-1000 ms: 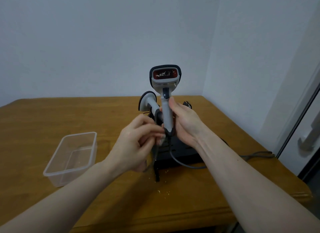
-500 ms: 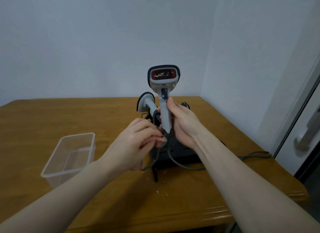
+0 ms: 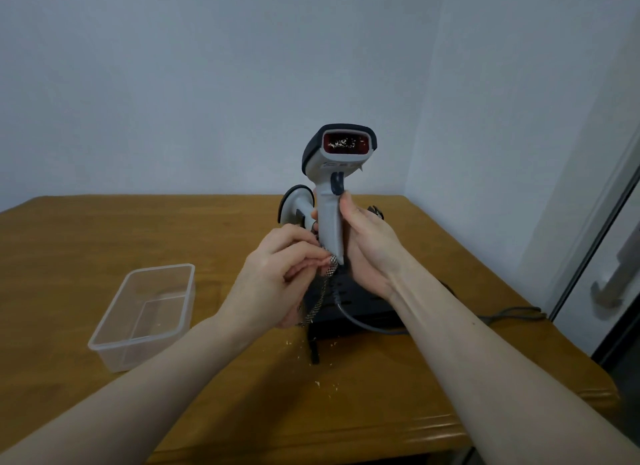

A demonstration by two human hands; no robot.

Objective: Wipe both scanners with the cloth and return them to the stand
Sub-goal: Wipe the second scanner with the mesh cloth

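My right hand (image 3: 367, 250) grips the handle of a grey handheld scanner (image 3: 337, 173), held upright with its red window facing me; crumbs show on the window. My left hand (image 3: 277, 274) pinches a small checked cloth (image 3: 323, 291) against the bottom of that handle, and the cloth hangs down below my fingers. A second grey scanner (image 3: 294, 206) sits behind my hands, partly hidden, on the black stand (image 3: 349, 308).
The wooden table (image 3: 86, 243) holds an empty clear plastic tub (image 3: 145, 312) at the left. A grey cable (image 3: 502, 315) runs from the scanner to the right. Crumbs lie in front of the stand. A wall corner and a door are at the right.
The held scanner has risen slightly and turned a little. My left hand with the cloth has moved up to the base of the handle.
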